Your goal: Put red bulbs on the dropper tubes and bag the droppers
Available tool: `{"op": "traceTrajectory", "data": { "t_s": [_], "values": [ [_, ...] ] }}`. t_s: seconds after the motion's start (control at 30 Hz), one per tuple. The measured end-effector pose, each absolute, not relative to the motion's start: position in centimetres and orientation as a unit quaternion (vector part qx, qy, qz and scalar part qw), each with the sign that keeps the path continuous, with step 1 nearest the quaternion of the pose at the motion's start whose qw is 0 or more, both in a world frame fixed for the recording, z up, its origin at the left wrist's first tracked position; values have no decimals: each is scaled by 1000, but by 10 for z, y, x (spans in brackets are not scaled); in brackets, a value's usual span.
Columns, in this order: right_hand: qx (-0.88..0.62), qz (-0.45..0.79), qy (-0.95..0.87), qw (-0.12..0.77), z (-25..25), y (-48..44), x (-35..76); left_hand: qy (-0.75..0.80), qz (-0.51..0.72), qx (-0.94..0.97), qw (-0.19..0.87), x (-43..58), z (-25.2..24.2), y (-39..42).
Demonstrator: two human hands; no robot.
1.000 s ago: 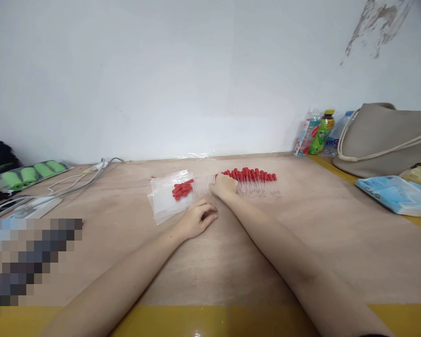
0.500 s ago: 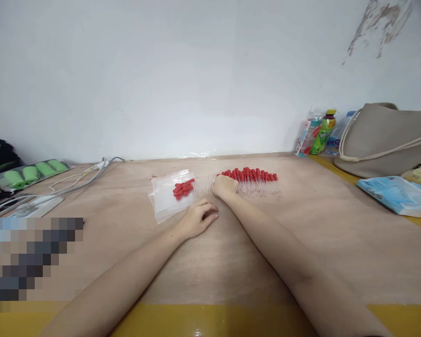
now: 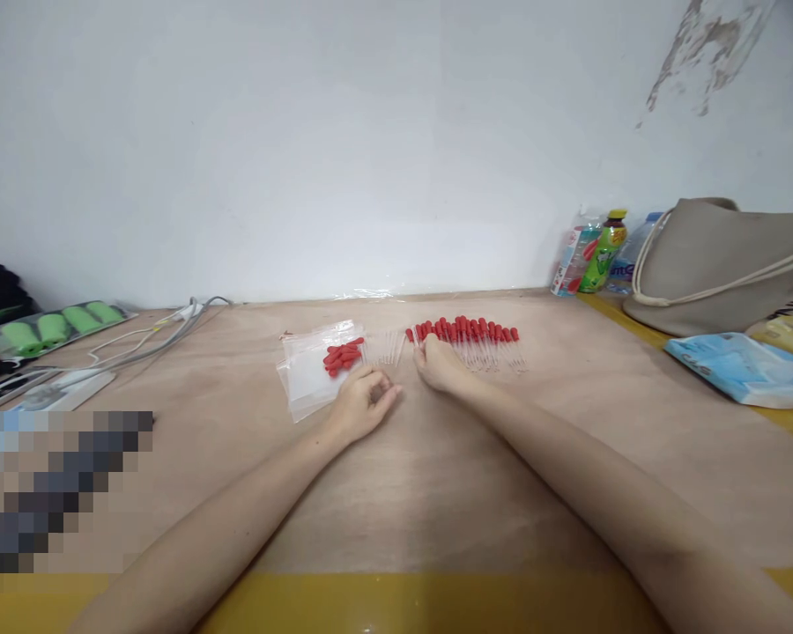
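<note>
Beside the pile of loose red rubber bulbs (image 3: 342, 357), my left hand (image 3: 363, 401) rests with loosely curved fingers, thumb apart, and nothing visible in it. The bulbs lie on clear plastic zip bags (image 3: 304, 379). Bare thin glass dropper tubes (image 3: 388, 346) are laid out between my two hands. My right hand (image 3: 438, 363) is closed, and a clear glass tube (image 3: 416, 334) stands up out of its fingertips; its lower part is hidden. Just behind and right of that hand runs a row of droppers with red bulbs (image 3: 463, 329), their glass ends towards me.
At the right back stand several bottles (image 3: 601, 255), with a grey bag (image 3: 727, 255) and a blue packet (image 3: 740, 368) nearby. On the left are green rolls in plastic (image 3: 53, 328), cables (image 3: 172, 326) and a white power strip (image 3: 83, 387). A wall closes off the table's back.
My right hand has shifted slightly right, off the bare tubes, and a glass tube now shows in its fingers. My left hand has drawn slightly left and its fingers have curled a bit.
</note>
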State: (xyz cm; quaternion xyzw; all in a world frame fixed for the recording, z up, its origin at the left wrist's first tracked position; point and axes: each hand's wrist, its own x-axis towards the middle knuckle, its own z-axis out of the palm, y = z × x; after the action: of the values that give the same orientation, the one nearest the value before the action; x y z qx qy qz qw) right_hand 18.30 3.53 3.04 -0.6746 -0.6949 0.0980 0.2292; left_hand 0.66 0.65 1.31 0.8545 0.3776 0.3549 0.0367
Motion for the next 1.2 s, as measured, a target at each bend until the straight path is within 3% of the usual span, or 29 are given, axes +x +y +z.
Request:
{"op": "traceTrajectory", "data": {
  "t_s": [0.17, 0.27, 0.33, 0.63, 0.77, 1.0, 1.07, 1.2],
  "values": [
    [-549, 81, -754, 352, 3, -3, 228, 450, 334, 826, -58, -12, 33, 44],
    [-512, 12, -768, 386, -8, -15, 247, 537, 216, 811, -81, -18, 48, 74],
    [-484, -27, -776, 404, -11, -17, 253, 574, 130, 805, -81, -15, 55, 93],
    [-438, -39, -799, 410, -9, -18, 251, 619, 44, 782, -63, 6, 54, 136],
    [-444, -38, -800, 401, -6, -20, 252, 618, 77, 780, -57, 5, 54, 137],
    [-451, -18, -795, 405, -6, -20, 252, 544, 248, 799, -63, 7, 63, 94],
    [-453, -15, -793, 407, -6, -19, 252, 440, 366, 820, 24, 7, 56, 68],
    [-437, -15, -800, 411, -6, -18, 252, 365, 392, 813, 228, 12, 28, 20]
  ]
}}
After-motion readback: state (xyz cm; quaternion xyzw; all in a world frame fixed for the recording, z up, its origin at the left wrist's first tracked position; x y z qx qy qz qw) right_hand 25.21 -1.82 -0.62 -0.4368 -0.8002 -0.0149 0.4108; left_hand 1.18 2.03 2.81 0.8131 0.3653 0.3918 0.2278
